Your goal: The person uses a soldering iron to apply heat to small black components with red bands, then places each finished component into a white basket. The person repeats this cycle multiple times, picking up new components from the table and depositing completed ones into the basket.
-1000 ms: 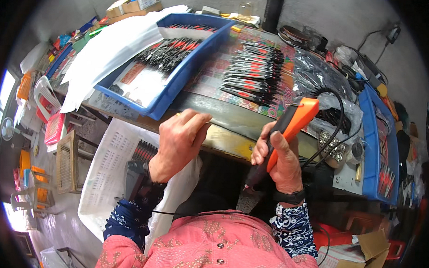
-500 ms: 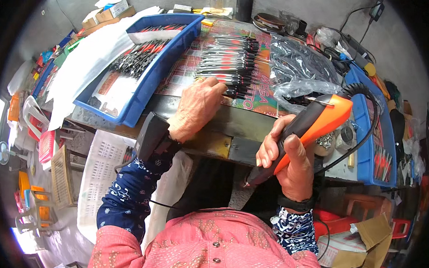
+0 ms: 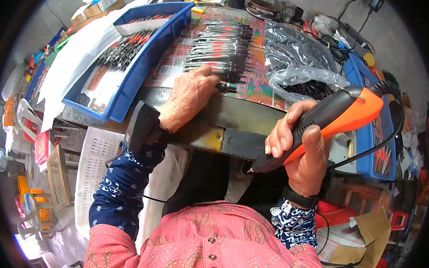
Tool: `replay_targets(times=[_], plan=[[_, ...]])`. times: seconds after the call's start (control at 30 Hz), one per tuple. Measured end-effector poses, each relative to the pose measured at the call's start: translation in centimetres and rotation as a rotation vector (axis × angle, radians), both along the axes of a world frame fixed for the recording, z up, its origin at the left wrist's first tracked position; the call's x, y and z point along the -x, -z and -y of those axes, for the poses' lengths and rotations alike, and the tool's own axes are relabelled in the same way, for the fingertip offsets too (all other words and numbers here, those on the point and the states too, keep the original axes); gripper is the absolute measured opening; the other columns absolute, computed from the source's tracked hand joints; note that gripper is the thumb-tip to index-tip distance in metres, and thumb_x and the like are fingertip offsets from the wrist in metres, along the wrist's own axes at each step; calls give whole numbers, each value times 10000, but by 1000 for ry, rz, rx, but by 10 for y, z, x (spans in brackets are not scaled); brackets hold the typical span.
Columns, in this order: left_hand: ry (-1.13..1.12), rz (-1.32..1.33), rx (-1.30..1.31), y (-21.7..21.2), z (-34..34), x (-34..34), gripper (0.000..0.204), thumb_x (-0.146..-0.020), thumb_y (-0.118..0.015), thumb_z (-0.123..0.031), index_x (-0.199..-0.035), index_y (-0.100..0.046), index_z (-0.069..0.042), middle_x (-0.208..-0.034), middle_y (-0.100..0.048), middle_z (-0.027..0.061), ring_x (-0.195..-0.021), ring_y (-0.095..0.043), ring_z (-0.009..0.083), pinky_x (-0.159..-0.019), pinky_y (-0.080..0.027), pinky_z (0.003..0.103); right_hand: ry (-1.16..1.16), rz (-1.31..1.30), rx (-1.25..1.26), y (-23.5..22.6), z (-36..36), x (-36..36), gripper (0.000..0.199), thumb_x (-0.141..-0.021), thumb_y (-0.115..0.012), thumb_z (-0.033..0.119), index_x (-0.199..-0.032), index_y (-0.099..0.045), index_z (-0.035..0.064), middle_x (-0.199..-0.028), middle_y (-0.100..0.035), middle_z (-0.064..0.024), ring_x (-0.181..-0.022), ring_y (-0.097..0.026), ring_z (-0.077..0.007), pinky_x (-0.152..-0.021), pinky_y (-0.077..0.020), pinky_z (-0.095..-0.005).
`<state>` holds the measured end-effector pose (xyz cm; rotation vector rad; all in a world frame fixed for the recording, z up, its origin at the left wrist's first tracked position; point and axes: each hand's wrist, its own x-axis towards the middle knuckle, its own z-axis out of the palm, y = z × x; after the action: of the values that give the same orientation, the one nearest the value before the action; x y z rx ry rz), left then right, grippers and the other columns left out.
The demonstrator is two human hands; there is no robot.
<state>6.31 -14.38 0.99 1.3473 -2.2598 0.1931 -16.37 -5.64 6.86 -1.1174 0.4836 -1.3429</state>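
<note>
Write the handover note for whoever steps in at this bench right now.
Left hand: fingertips on the nearest of the slim black-and-red pens laid in rows on the printed table mat.
Right hand: gripping the orange-and-black corded handheld tool, tip down, off the table.
Done: more pens lie in the blue plastic tray.
Left: the rows on the mat, plus a clear plastic bag beside them.

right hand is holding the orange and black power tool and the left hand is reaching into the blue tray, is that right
Not quite. The right hand does hold the orange and black power tool, but the left hand is not in the blue tray. The head view shows it to the right of the tray, its fingertips on the row of black and red pens laid on the table.
</note>
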Motion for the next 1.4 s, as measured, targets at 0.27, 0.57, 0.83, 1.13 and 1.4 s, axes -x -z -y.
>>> replay_targets(times=[0.27, 0.57, 0.83, 1.13, 1.4], plan=[[3, -15, 155, 2, -11, -1, 167, -784, -600, -114, -918, -516, -61, -834, -564, 108, -848, -560, 298, -797, -394, 417, 68, -203, 94, -11, -6, -1, 563, -792, -646, 534, -956, -428, 41, -620, -449, -14, -538, -488, -129, -563, -442, -288], [91, -573, -110, -22, -84, 12, 202, -802, -661, -19, -993, -607, 15, -751, -626, 76, -610, -584, 109, -555, -468, 250, 145, -298, 189, -21, -14, -4, 603, -766, -665, 552, -961, -441, 27, -642, -466, -26, -553, -494, -134, -573, -438, -286], [10, -1248, -865, -13, -142, 34, 181, -883, -595, -95, -1041, -552, -19, -836, -620, 16, -584, -524, 33, -456, -377, 148, 186, -305, 285, -24, -20, -10, 609, -766, -655, 569, -987, -451, 39, -658, -475, -27, -566, -496, -137, -590, -442, -297], [-21, -1713, -1137, 2, -154, 54, 154, -876, -585, -48, -1010, -521, -4, -847, -639, 100, -611, -593, 116, -466, -449, 203, 219, -327, 360, -24, -22, -19, 615, -763, -648, 584, -991, -457, 47, -663, -483, -26, -571, -504, -139, -596, -443, -300], [-86, -1829, -1142, 9, -156, 62, 84, -866, -611, -69, -914, -552, -34, -828, -626, 81, -627, -574, 110, -469, -434, 213, 168, -312, 335, -23, -21, -25, 642, -747, -633, 620, -999, -462, 54, -668, -491, -21, -577, -511, -141, -602, -440, -310]])
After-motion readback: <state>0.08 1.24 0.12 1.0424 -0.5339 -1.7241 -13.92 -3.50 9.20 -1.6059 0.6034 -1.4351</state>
